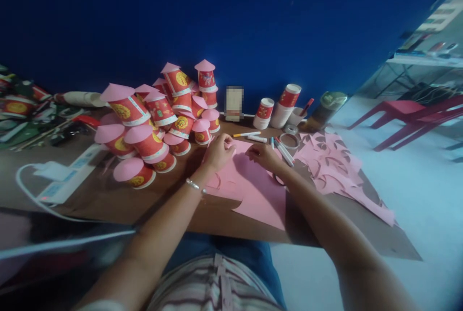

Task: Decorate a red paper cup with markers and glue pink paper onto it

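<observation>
The brown counter [177, 209] is extending along a dark blue wall [231, 26], with pink paper [267, 200] lying across its middle, beneath and between the two hands. The left hand [219, 154] is hovering over or resting on the far left part of the paper, a silvery bracelet [196, 185] circling its wrist; the right hand [265, 155] is occupying the far right part. The fingers of both hands are curling inward; whether they are gripping anything, one cannot tell.

To the left, red cups with pink cone roofs [146, 143] are standing and leaning in a stacked cluster; nearer and farther left, a white power strip [70, 176] is lying with a plug seated in it and a white cable trailing. Just beyond the hands, an orange-and-white pen [246, 134] and several markers [284, 153] are lying near a roll of tape [289, 141]. Along the far side, red-and-white cups [265, 113] are standing left of a lidded jar [327, 108]. To the right, cut pink pieces [329, 161] are spreading in an overlapping heap.

In the room at right, red plastic seating [401, 113] is standing on a pale floor [390, 171], and a light-topped table [427, 59] is bearing assorted items farther off.
</observation>
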A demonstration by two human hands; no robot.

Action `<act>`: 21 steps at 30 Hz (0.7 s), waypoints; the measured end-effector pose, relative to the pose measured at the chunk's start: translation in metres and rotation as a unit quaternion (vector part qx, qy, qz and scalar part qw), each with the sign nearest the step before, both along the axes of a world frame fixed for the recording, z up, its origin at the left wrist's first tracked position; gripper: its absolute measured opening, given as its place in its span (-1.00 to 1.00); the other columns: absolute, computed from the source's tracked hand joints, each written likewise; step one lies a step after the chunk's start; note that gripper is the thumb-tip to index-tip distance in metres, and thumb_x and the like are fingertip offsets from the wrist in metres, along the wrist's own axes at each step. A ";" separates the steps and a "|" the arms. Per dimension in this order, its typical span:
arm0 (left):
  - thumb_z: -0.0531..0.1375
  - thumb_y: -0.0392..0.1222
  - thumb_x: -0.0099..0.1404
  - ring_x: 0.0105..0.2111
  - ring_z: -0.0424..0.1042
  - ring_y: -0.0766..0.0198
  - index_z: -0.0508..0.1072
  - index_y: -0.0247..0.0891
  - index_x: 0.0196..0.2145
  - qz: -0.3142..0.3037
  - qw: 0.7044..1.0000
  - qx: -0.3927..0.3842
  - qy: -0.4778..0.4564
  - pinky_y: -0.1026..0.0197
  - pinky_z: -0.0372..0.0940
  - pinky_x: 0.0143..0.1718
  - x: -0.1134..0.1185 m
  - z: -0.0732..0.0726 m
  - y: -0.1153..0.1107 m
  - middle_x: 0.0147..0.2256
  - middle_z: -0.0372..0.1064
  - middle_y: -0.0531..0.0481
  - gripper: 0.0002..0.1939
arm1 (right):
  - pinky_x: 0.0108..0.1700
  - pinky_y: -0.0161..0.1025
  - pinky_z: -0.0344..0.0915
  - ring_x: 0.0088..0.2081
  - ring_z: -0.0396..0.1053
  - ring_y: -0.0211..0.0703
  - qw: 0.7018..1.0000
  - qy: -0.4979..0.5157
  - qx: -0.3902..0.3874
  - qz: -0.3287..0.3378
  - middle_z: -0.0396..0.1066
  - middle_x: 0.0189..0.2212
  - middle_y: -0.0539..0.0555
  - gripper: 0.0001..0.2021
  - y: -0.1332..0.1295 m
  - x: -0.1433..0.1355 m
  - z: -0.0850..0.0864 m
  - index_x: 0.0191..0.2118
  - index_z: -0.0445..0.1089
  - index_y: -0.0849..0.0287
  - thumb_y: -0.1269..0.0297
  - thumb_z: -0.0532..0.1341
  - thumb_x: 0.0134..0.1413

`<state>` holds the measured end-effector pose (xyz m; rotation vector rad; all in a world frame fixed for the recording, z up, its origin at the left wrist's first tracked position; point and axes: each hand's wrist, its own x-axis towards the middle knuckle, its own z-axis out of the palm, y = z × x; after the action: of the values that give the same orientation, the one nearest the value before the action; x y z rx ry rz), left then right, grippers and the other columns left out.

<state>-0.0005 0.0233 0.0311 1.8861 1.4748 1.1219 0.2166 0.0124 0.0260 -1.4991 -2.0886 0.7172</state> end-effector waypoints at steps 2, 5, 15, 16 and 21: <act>0.36 -0.36 0.22 -0.23 0.49 0.16 0.43 -0.21 -0.28 -0.011 0.999 -0.023 0.029 0.08 0.45 -0.07 -0.008 -0.012 0.022 -0.22 0.50 -0.03 -0.82 | -0.26 -0.31 0.29 -0.39 0.51 -0.21 1.000 -0.018 0.004 -0.008 0.64 -0.41 0.05 -0.79 -0.001 0.000 -0.002 -0.34 0.60 0.17 0.40 0.26 0.32; 0.37 -0.32 0.23 -0.19 0.52 0.14 0.45 -0.21 -0.25 -0.045 0.998 -0.030 0.036 0.05 0.47 -0.02 -0.021 -0.027 0.035 -0.19 0.52 -0.05 -0.82 | -0.21 -0.29 0.31 -0.31 0.55 -0.16 0.999 -0.049 0.010 -0.019 0.68 -0.33 0.09 -0.82 -0.004 -0.001 -0.005 -0.29 0.64 0.16 0.40 0.27 0.32; 0.35 -0.23 0.31 0.05 0.54 -0.01 0.48 -0.21 -0.04 -0.037 0.992 0.080 0.095 -0.09 0.44 0.18 -0.039 -0.063 0.020 0.01 0.57 -0.19 -0.73 | -0.13 -0.26 0.36 -0.11 0.61 -0.04 0.989 -0.146 0.017 -0.013 0.70 -0.12 0.15 -0.82 -0.016 -0.010 -0.008 -0.16 0.66 0.13 0.43 0.27 0.30; 0.36 -0.21 0.31 0.06 0.54 -0.04 0.49 -0.21 -0.02 -0.041 0.989 0.085 0.115 -0.11 0.43 0.19 -0.038 -0.063 0.017 0.01 0.58 -0.20 -0.70 | -0.13 -0.26 0.36 -0.10 0.61 -0.04 0.988 -0.153 0.018 -0.014 0.70 -0.11 0.14 -0.82 -0.016 -0.010 -0.008 -0.15 0.66 0.12 0.43 0.28 0.29; 0.47 -0.18 0.21 0.04 0.54 -0.14 0.52 -0.20 0.04 -0.052 0.977 0.094 0.184 -0.13 0.43 0.14 -0.031 -0.057 0.006 0.03 0.59 -0.23 -0.55 | -0.12 -0.20 0.38 -0.09 0.58 -0.01 0.981 -0.179 0.040 -0.054 0.68 -0.07 0.16 -0.81 -0.010 -0.001 -0.002 -0.13 0.64 0.09 0.35 0.23 0.39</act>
<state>-0.0315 0.0296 -0.0258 2.3742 1.4779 0.9258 0.2157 0.0019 0.0237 -1.7853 -2.2378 0.3351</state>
